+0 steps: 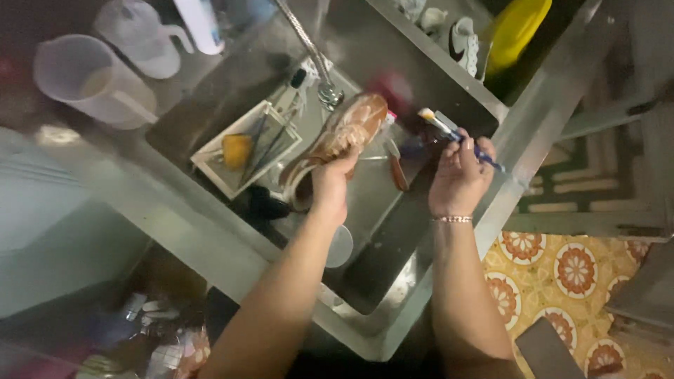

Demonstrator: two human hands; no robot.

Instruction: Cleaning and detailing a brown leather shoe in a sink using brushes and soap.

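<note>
Your left hand (330, 184) is wrapped around the heel end of the brown shoe (340, 140) over the sink (449, 84). The shoe's long side points away from you. Your right hand (460, 175) grips a small brush (449, 133) just beside its toe.

**Dim, soft frame with glare on steel**

The head view is dim and murky overall, with a warm cast. The brightest patches are reflections on the steel sink rim (210, 231) and a small hot spot at upper left. The sink's lower corner falls into deep shadow, as does the bottom left. Everything is slightly soft; the toothbrush (449, 133) and the pale jugs (91, 77) smear with motion blur. Straight edges bow outward toward the corners, a wide-lens distortion.
</note>
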